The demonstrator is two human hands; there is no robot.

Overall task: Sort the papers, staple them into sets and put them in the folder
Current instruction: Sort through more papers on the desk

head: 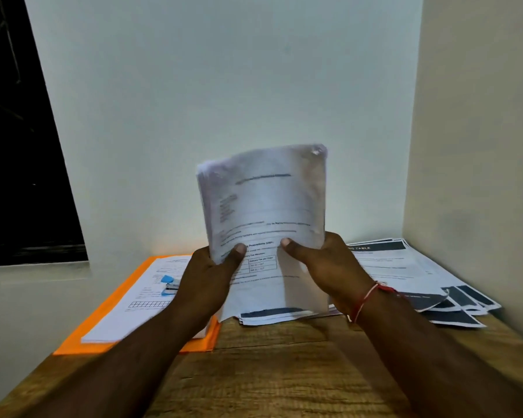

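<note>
I hold a stack of printed white papers (263, 206) upright above the table, its top blurred. My left hand (209, 279) grips its lower left edge with the thumb on the front sheet. My right hand (323, 267) grips the lower right edge the same way. An orange folder (109, 321) lies at the left with a pile of white sheets (133, 300) on it. A blue stapler (169, 286) rests on that pile, partly hidden by my left hand.
Several printed sheets with dark header bands (405, 267) are spread at the right, against the side wall. More sheets (269, 316) lie under the held stack. The wooden table (269, 372) ends at a white wall behind. A dark window (18, 146) is at the left.
</note>
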